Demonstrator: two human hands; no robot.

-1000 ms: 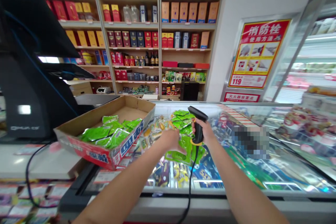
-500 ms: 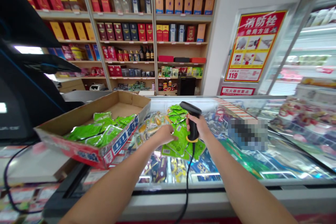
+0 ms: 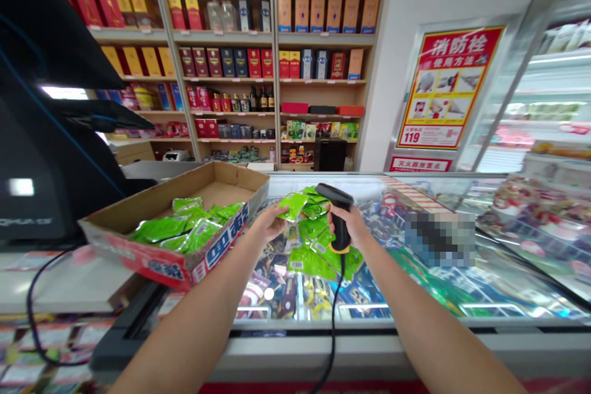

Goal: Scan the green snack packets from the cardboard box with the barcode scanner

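My left hand (image 3: pixel 271 223) pinches a green packet (image 3: pixel 293 204) by its left edge, raised just above the counter glass. A black barcode scanner (image 3: pixel 340 221) with a yellow ring at its base is gripped by the handle in my right hand (image 3: pixel 353 226); its cable runs down toward me. Beneath and around the scanner lies a loose pile of green packets (image 3: pixel 314 261) on the glass freezer top (image 3: pixel 369 180). To the left, an open cardboard box (image 3: pixel 184 261) contains several more green packets (image 3: pixel 198 235).
A dark checkout screen (image 3: pixel 41 135) stands at the far left, with a black cable below it. Packaged goods show through the freezer glass. Shelves of boxed bottles (image 3: pixel 240 64) line the back wall. A red and yellow poster (image 3: pixel 450 89) hangs at the right.
My left hand has lifted a green packet off the pile and moved left with it. The right hand keeps the scanner in nearly the same place. The view has shifted slightly.
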